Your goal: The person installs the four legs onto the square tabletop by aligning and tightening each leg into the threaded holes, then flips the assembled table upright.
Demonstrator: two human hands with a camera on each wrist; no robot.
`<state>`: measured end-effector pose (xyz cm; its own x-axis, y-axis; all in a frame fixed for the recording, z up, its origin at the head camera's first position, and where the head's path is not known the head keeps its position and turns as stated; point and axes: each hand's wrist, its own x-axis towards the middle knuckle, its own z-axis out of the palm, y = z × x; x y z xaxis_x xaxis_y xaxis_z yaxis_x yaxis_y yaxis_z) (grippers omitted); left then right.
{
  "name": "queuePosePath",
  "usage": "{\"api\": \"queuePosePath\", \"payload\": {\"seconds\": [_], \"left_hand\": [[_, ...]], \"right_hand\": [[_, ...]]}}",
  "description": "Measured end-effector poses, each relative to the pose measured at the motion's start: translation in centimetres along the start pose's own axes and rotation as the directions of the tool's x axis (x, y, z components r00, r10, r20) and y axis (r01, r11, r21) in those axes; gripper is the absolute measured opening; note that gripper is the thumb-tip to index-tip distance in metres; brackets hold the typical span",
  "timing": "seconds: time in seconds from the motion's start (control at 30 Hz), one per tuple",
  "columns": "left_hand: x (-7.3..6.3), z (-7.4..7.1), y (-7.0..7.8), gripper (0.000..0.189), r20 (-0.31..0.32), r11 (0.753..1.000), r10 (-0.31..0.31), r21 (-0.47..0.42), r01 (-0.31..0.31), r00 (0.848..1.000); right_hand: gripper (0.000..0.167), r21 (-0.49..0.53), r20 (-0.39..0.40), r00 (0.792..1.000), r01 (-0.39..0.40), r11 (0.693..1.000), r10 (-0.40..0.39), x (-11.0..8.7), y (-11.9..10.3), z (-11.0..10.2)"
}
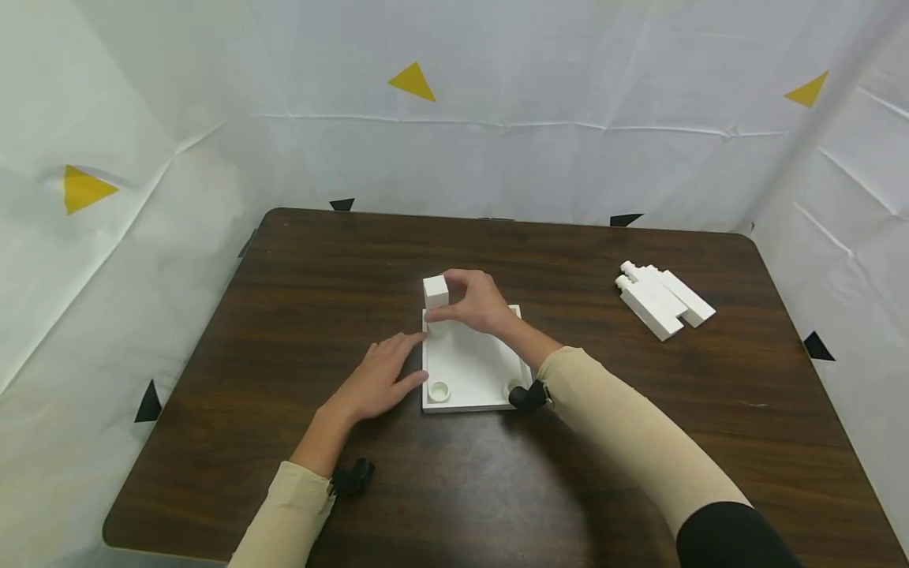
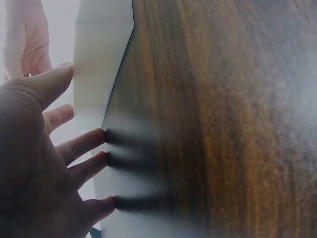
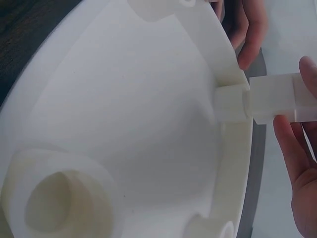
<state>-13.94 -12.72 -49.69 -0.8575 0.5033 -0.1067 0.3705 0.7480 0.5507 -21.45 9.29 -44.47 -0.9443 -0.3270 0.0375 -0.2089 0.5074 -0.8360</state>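
Observation:
A white square panel point(image 1: 476, 364) with raised edges lies on the table, round sockets at its corners. My right hand point(image 1: 477, 303) pinches a white square leg point(image 1: 436, 293) between thumb and fingers. The leg stands upright at the panel's far left corner; in the right wrist view the leg point(image 3: 271, 98) meets the socket point(image 3: 232, 103) there, and how deep it sits cannot be told. My left hand point(image 1: 379, 380) lies along the panel's left side with fingers spread, thumb and fingertip touching the edge. A near-left socket point(image 1: 439, 391) shows its round hole.
Several white legs point(image 1: 656, 300) with narrow round ends lie side by side at the right rear of the brown wooden table point(image 1: 341, 268). White sheeting point(image 1: 497, 166) with yellow and black triangles encloses the table behind and at both sides.

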Motion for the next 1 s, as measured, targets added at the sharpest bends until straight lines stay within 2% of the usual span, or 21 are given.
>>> {"api": "queuePosePath", "payload": {"seconds": [0.23,0.6,0.83,1.0], "left_hand": [[0.0,0.0,0.0,0.065,0.002,1.0,-0.004,0.004,0.004,1.0],[0.1,0.0,-0.1,0.065,0.004,1.0,-0.003,0.015,0.002,1.0],[0.1,0.0,-0.1,0.065,0.004,1.0,0.001,0.01,-0.001,1.0],[0.1,-0.1,0.0,0.065,0.006,1.0,-0.002,0.005,0.002,1.0]], "right_hand": [[0.05,-0.027,-0.014,0.999,-0.035,0.999,0.035,0.0,-0.1,0.2],[0.047,-0.058,-0.013,1.0,-0.027,0.998,0.026,0.0,-0.1,0.3],[0.055,-0.071,0.047,0.999,0.008,0.997,-0.005,0.0,0.1,-0.3],[0.058,-0.034,0.117,0.992,0.059,0.998,-0.054,0.1,0.2,-0.9]]}}
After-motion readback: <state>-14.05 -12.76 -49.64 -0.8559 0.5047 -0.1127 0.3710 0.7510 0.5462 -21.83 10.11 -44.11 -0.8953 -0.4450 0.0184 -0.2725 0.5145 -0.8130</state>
